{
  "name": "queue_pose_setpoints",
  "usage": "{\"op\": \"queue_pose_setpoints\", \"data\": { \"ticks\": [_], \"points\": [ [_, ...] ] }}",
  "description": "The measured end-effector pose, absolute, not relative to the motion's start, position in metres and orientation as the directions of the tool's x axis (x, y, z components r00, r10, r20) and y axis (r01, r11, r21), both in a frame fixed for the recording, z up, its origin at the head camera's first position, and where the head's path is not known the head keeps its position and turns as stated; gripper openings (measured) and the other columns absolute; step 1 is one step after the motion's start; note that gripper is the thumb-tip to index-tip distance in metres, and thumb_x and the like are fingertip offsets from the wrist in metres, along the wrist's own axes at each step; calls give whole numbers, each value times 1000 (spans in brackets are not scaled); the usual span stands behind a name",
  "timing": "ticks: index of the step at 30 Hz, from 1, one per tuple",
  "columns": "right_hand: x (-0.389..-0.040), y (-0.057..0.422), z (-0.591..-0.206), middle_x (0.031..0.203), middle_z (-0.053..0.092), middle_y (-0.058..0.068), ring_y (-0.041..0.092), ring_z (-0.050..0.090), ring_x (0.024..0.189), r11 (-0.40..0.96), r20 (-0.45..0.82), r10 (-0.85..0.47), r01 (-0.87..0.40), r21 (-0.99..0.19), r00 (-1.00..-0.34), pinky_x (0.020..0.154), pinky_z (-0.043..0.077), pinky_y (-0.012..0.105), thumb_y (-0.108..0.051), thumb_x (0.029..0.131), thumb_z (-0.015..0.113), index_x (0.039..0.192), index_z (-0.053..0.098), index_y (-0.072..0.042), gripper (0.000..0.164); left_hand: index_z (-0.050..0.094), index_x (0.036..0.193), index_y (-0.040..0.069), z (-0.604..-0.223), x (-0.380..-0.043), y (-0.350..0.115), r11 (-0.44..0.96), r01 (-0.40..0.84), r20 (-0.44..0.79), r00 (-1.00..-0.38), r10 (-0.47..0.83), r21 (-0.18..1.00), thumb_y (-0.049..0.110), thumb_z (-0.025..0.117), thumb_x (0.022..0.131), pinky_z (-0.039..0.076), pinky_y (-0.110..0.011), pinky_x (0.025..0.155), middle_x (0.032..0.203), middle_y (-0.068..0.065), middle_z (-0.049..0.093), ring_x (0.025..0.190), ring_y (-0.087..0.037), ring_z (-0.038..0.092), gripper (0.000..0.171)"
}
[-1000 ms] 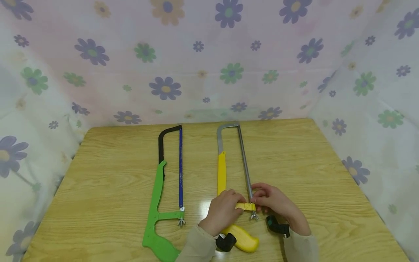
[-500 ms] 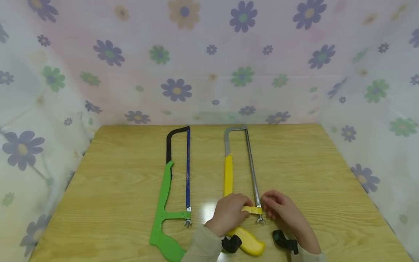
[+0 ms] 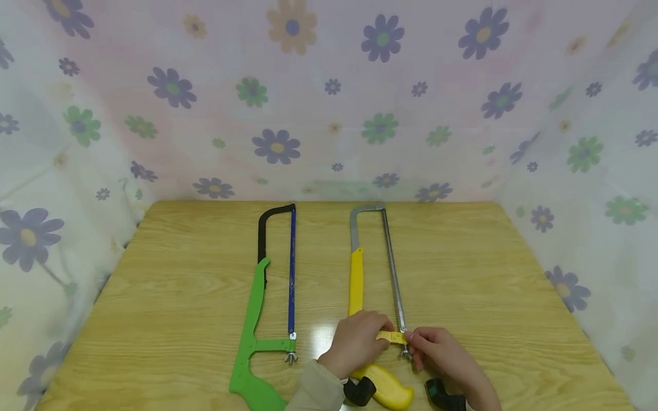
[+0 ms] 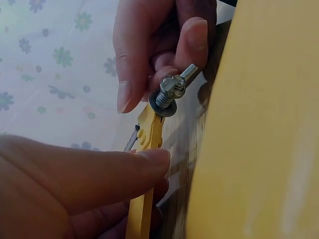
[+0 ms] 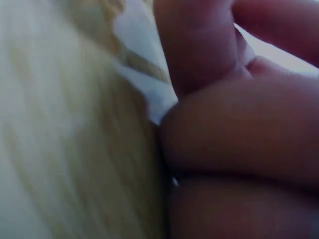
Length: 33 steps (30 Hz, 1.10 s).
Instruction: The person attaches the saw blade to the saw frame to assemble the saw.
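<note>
A yellow hacksaw [image 3: 356, 282] with a grey front bow and a metal blade [image 3: 393, 268] lies on the table. My left hand [image 3: 357, 342] pinches its yellow crosspiece between thumb and fingers, as the left wrist view also shows. At the crosspiece's end sits a wing nut [image 4: 173, 87] on a threaded stud with a washer. My right hand [image 3: 442, 354] is right beside that end, its fingers bent loosely around the wing nut without a visible pinch. The right wrist view is blurred, with fingers [image 5: 239, 134] close to the wood surface.
A green hacksaw [image 3: 249, 325] with a black bow and a blue blade [image 3: 292, 268] lies to the left on the wooden table [image 3: 180, 297]. Flowered cloth [image 3: 319, 114] hangs behind and at both sides. Black wrist cameras [image 3: 360, 391] sit on both wrists.
My right hand drew slightly away from the blade's near end, then came back lower, beside the wing nut. My left hand keeps its pinch on the crosspiece. The head view shifted a little.
</note>
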State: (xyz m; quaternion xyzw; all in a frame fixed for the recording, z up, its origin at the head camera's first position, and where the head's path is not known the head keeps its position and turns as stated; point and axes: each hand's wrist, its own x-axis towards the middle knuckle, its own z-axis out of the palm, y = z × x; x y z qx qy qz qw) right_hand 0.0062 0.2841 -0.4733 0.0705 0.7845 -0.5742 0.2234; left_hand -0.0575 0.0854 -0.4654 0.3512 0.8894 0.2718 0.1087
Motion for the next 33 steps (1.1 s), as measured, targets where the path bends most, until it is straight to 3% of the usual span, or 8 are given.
{"op": "queue_pose_setpoints", "data": {
  "ticks": [3,10,16,33],
  "points": [
    [6,282,-472,56,55,4,14,50,53,412,-432,-117,352,-840,-894,50,38,27,-42,90,46,74,56,-2,44,65,93,35,-466,-58,86,606,557,-2,-736,677,568,26,68,77,42,-24,60,88,23,57,81,0,51,19],
    [13,278,-471,52,53,3,11,46,45,469,-472,-111,372,-801,-875,42,38,26,-44,89,47,73,60,-5,44,66,93,36,-468,-57,85,601,563,2,-731,682,568,26,67,77,42,-24,61,89,23,57,81,0,51,19],
    [10,279,-468,50,50,0,15,48,46,522,-460,-151,325,-789,-875,53,41,29,-45,88,48,73,60,-8,42,66,94,36,-467,-59,84,606,558,2,-736,677,567,27,67,77,41,-23,60,90,23,58,80,0,51,19],
    [11,282,-469,53,48,1,10,45,46,440,-463,-206,341,-831,-862,47,40,27,-32,89,53,80,61,-2,33,66,95,36,-467,-60,84,604,573,8,-729,684,554,29,68,77,41,-22,60,89,23,57,79,1,51,19]
  ]
}}
